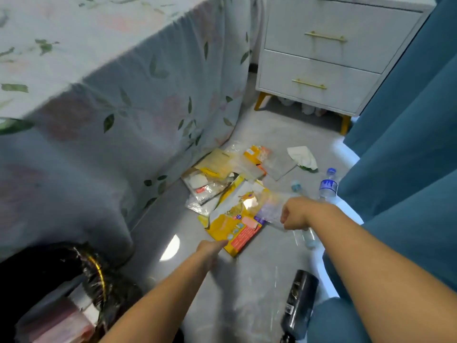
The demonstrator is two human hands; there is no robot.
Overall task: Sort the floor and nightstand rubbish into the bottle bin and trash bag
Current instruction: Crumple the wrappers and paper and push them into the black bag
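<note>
A heap of wrappers lies on the grey floor beside the bed. Nearest me is a big yellow snack bag [233, 227]. My left hand [212, 247] reaches its near edge and touches it; the blur hides its fingers. My right hand [293, 215] is curled around a clear plastic wrapper [270, 206] just right of the yellow bag. Clear water bottles lie by the curtain: one with a blue label [328, 185], one under my right wrist [305, 237]. A crumpled tissue [303, 157] lies further back. The black trash bag [103, 276] stands open at the lower left.
The bed with a floral cover [111, 95] fills the left. A white nightstand [319, 55] stands at the back right. Teal curtains [408, 144] hang along the right. A black bottle [299, 305] lies near my right knee, on a clear plastic sheet [249, 293].
</note>
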